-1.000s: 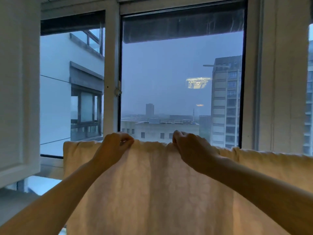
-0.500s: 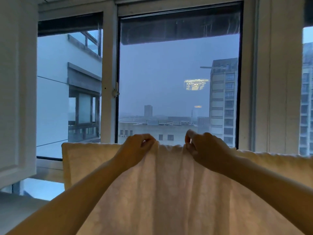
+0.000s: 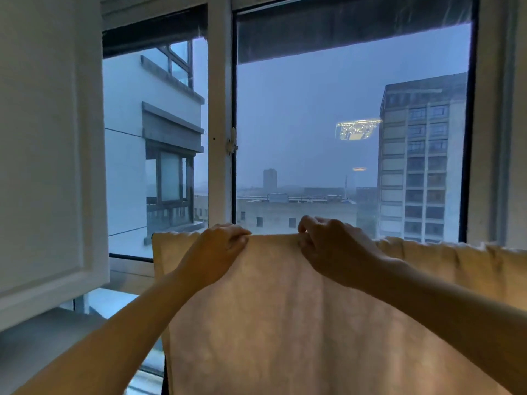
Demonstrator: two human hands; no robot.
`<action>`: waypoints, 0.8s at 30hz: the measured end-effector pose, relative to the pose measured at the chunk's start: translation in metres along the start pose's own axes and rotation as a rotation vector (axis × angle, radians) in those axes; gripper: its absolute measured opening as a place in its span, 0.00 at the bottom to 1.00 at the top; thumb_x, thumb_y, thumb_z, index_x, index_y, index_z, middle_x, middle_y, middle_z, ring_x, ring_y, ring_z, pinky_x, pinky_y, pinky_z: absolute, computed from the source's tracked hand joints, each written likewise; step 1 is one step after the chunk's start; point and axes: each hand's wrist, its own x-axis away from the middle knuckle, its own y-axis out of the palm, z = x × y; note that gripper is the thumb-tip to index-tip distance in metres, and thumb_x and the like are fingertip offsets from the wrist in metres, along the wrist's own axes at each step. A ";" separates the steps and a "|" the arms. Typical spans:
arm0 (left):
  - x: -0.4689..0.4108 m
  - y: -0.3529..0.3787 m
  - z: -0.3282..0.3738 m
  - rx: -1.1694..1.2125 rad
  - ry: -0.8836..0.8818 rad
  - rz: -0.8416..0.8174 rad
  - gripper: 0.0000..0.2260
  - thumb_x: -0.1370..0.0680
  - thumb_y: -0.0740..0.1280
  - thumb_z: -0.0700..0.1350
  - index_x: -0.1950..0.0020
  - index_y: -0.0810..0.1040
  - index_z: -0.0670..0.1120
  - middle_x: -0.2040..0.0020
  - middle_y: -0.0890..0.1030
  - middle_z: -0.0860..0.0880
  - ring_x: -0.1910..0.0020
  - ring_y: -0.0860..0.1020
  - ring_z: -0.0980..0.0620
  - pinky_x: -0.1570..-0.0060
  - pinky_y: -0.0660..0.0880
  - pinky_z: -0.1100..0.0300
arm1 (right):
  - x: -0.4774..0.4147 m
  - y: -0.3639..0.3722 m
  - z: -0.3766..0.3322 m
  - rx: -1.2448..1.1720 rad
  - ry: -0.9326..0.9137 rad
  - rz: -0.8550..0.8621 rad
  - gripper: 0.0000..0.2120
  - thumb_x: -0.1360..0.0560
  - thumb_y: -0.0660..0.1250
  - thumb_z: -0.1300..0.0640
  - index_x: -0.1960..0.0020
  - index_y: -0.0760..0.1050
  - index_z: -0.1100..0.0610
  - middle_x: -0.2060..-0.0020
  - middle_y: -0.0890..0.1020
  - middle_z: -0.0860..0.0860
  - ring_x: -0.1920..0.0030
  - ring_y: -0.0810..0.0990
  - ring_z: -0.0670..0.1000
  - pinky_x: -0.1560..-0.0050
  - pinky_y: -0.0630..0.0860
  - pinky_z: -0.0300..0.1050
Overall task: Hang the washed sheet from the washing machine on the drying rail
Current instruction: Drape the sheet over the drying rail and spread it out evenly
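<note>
A cream sheet (image 3: pixel 273 323) hangs in front of me, its top fold running level from the left edge to the right side of the view. The drying rail lies hidden under that fold. My left hand (image 3: pixel 216 249) grips the top fold, fingers curled over it. My right hand (image 3: pixel 330 246) pinches the same fold a short way to the right. The stretch of sheet between both hands is pulled flat. Right of my right hand the fold is bunched and wrinkled.
A window with a white frame (image 3: pixel 219 115) stands right behind the sheet, with a latch (image 3: pixel 231 142) on the mullion. A white cabinet door (image 3: pixel 48 149) juts in at the left, above a grey ledge (image 3: pixel 40 346).
Both hands slid rightward along the top fold, then drew apart, and the gathered cloth between them now lies flat. The view has shifted to the left.
</note>
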 end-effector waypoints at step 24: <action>0.032 -0.031 -0.178 0.338 -0.355 0.195 0.29 0.29 0.63 0.61 0.34 0.68 0.45 0.40 0.77 0.45 0.48 0.76 0.49 0.49 0.75 0.54 | -0.063 0.073 -0.076 0.109 0.071 0.106 0.10 0.21 0.60 0.50 0.54 0.76 0.54 0.65 0.80 0.48 0.68 0.79 0.48 0.62 0.80 0.48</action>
